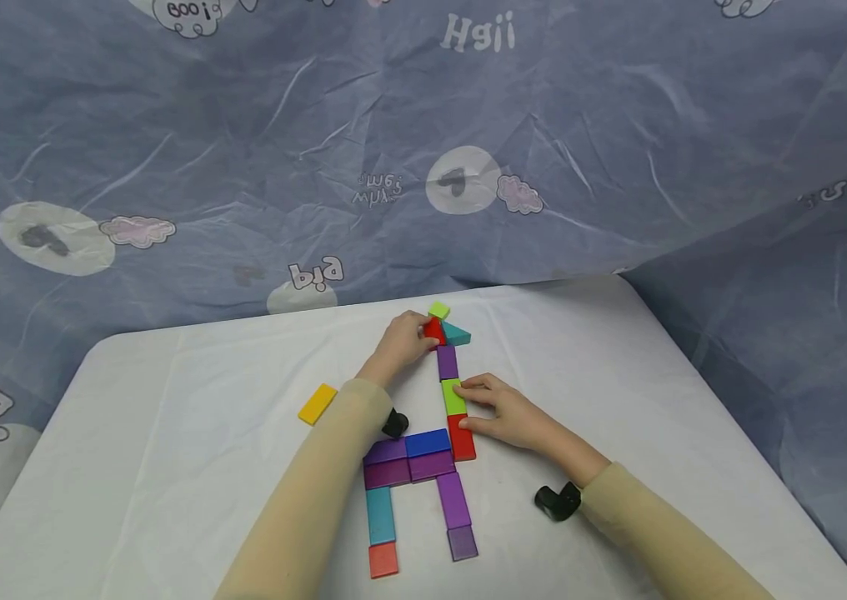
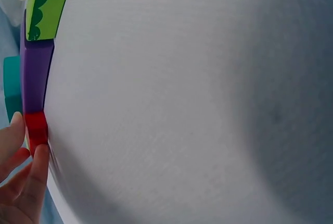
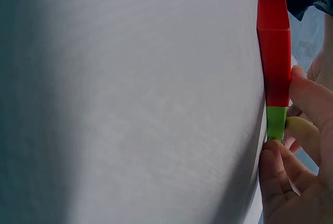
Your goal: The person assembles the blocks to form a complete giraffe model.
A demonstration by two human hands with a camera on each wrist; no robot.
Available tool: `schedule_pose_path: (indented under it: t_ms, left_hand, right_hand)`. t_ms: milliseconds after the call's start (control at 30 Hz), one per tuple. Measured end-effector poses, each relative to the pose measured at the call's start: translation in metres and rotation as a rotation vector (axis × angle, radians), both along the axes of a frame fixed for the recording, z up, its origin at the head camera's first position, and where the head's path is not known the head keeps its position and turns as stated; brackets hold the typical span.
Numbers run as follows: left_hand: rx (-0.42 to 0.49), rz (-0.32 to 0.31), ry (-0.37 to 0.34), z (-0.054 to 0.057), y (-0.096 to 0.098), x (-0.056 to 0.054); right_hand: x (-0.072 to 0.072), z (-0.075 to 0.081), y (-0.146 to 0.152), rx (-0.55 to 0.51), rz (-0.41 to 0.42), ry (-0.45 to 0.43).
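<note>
My left hand [image 1: 403, 342] pinches a red triangular block [image 1: 434, 331] at the far end of a flat block figure. A teal triangular block [image 1: 457, 334] lies against it, with a small light green block [image 1: 438, 310] just beyond. Below them, a purple block [image 1: 447, 363], a green block [image 1: 453, 397] and a red rectangular block [image 1: 461, 438] run in a column. My right hand [image 1: 509, 414] touches that column from the right: its thumb [image 3: 307, 91] rests on the red rectangular block, its fingers against the green one. In the left wrist view, fingertips [image 2: 40, 156] meet the red triangular block.
Nearer me, a blue block [image 1: 428, 442] and purple blocks [image 1: 388, 474] form a wide band. Two legs extend from it, one with a turquoise block [image 1: 381, 515]. A yellow block [image 1: 317, 404] lies apart on the white table [image 1: 191, 450]. Patterned cloth [image 1: 243, 167] hangs behind.
</note>
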State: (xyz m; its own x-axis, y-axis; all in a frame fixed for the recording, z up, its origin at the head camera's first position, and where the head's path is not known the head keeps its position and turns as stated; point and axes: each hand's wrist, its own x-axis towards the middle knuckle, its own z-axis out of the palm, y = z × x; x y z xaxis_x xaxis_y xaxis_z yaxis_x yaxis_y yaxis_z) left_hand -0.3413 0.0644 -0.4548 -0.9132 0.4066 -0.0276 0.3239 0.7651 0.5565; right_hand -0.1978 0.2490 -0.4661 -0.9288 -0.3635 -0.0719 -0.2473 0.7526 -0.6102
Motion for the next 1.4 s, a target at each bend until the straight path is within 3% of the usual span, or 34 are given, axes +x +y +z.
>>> schedule_pose_path:
  t_ms: [333, 1167, 1400]
  left_hand:
    - [0.000, -0.034, 0.030, 0.002, 0.007, 0.005]
    - [-0.036, -0.083, 0.019, 0.002, 0.007, 0.007]
    - [-0.039, -0.099, -0.017, 0.015, 0.000, 0.014]
  right_hand:
    - [0.000, 0.000, 0.000, 0.002, -0.002, -0.001]
    - [0.002, 0.002, -0.002, 0.004, -0.008, -0.009]
    - [0.001, 0.002, 0.000, 0.003, -0.008, -0.011]
